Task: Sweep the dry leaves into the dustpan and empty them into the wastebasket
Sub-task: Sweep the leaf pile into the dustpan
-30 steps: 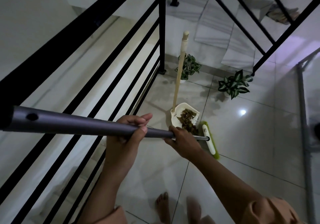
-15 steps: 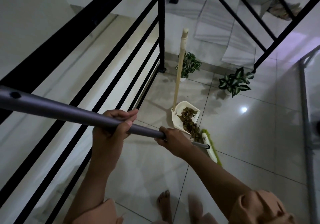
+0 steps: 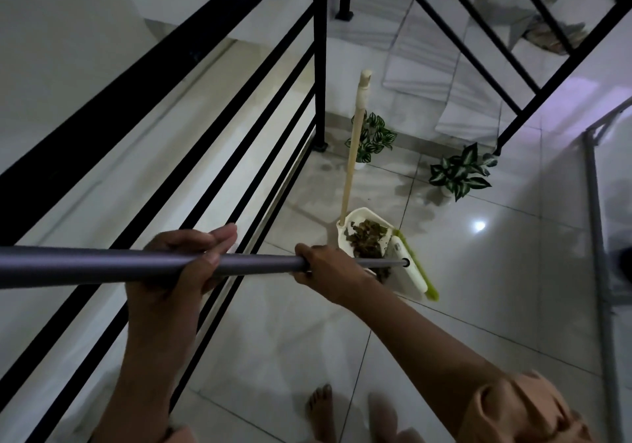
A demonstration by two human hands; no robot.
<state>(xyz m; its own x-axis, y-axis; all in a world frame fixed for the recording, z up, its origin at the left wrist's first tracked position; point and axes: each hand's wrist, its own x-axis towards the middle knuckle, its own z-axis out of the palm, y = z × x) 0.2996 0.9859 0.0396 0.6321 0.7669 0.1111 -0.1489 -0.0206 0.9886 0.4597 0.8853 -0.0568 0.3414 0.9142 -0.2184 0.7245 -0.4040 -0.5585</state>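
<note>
Now the broom head [image 3: 412, 264] had moved up against the dustpan [image 3: 359, 218] mouth, pushing the dry leaves [image 3: 367, 242] inside; sweeping looked nearly done. Left hand [image 3: 186, 259] and right hand [image 3: 328, 268] both gripped the broom handle [image 3: 102, 266], fingers curled.

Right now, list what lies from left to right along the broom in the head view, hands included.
Left hand → right hand → dry leaves in the dustpan → broom head.
</note>
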